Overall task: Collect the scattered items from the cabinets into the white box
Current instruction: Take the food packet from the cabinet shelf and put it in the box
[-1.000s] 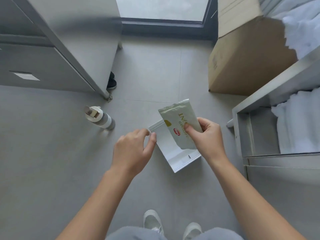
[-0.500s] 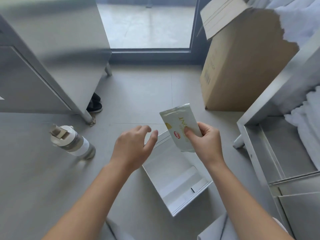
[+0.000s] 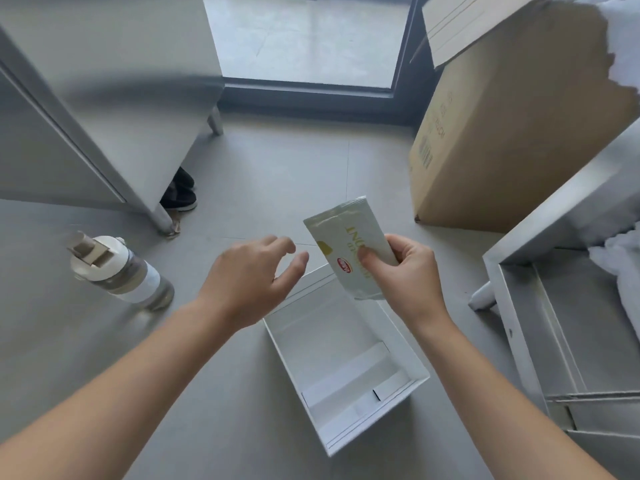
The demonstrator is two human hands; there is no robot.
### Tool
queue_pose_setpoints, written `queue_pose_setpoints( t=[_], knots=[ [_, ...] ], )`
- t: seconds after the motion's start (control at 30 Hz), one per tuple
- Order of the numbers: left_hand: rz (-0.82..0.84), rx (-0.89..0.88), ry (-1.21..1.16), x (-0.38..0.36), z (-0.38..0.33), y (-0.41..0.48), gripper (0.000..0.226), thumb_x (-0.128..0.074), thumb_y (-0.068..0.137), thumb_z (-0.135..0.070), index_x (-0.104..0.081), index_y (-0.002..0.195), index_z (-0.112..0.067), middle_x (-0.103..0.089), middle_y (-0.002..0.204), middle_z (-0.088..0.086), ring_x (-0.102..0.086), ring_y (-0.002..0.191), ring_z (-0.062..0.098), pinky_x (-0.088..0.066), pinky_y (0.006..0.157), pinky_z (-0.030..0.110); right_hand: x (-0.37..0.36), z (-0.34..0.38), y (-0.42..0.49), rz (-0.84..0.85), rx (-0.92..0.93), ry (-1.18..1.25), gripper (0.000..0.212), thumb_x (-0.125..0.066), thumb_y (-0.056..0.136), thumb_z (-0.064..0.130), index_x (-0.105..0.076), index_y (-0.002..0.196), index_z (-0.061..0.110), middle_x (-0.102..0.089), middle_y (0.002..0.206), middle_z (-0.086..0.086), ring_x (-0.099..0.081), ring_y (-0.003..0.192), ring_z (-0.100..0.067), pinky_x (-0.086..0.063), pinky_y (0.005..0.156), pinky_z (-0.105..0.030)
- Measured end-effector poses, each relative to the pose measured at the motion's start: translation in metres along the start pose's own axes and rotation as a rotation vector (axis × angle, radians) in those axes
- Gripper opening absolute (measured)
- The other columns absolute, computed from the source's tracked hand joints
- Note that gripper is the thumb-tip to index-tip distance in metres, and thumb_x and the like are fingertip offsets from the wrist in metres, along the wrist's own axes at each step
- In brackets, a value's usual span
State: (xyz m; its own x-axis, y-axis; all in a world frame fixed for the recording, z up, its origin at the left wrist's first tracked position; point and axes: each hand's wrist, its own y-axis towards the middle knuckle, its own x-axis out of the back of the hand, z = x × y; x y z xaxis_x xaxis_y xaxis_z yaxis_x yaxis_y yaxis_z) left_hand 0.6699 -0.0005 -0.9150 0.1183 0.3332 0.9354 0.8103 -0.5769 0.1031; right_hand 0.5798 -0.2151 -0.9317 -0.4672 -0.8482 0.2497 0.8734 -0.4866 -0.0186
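Dark shoe (image 3: 180,196) half hidden beneath cabinet (image 3: 131,98)

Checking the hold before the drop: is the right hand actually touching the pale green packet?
Touching. The head view shows the right hand with its thumb pressed on the front of the packet and its fingers curled round the packet's edge.

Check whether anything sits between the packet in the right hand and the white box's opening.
Nothing visible blocks it. The right hand pinches the packet just above the far corner of the white box, which is open-topped with nothing inside. The left hand hovers open at the box's far left edge, off the packet's path.
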Motion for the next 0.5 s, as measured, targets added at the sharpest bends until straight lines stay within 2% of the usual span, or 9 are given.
queue_pose_setpoints(
  t=[0.13,0.27,0.4,0.5],
  knots=[
    [-0.010,0.015,0.068,-0.047,0.035,-0.022,0.056,-0.023,0.092,-0.063,-0.064,0.107,-0.027,-0.068,0.098,-0.012,-0.062,0.086,0.022,-0.041,0.069,0.031,-0.016,-0.061,0.004,0.013,-0.077,0.056,0.008,-0.073,0.089,0.014,-0.079,0.087,0.019,-0.079,0.085,0.001,-0.077,0.083,-0.023,-0.062,0.072,-0.052],
    [0.051,0.011,0.056,-0.097,0.055,-0.060,0.052,-0.027,0.094,-0.060,-0.064,0.106,-0.027,-0.069,0.100,-0.011,-0.062,0.085,0.019,-0.033,0.068,0.028,-0.039,-0.128,-0.011,0.041,-0.144,0.066,0.009,-0.075,0.088,0.012,-0.079,0.086,0.020,-0.080,0.085,0.001,-0.077,0.084,-0.023,-0.062,0.072,-0.045],
    [0.094,0.035,0.040,-0.118,0.068,-0.086,0.051,-0.025,0.094,-0.060,-0.063,0.105,-0.027,-0.067,0.100,-0.012,-0.062,0.087,0.018,-0.039,0.071,0.029,-0.048,-0.166,-0.030,0.105,-0.167,0.043,0.006,-0.077,0.088,0.013,-0.079,0.088,0.019,-0.080,0.085,0.002,-0.076,0.079,-0.016,-0.060,0.064,-0.033],
    [0.069,0.073,0.011,-0.126,0.071,-0.097,0.049,-0.028,0.095,-0.057,-0.065,0.101,-0.025,-0.066,0.097,-0.011,-0.062,0.084,0.018,-0.039,0.070,0.029,-0.053,-0.176,-0.032,0.124,-0.179,0.000,0.004,-0.077,0.088,0.015,-0.079,0.089,0.018,-0.079,0.084,0.001,-0.076,0.081,-0.022,-0.061,0.068,-0.041]
  ],
)
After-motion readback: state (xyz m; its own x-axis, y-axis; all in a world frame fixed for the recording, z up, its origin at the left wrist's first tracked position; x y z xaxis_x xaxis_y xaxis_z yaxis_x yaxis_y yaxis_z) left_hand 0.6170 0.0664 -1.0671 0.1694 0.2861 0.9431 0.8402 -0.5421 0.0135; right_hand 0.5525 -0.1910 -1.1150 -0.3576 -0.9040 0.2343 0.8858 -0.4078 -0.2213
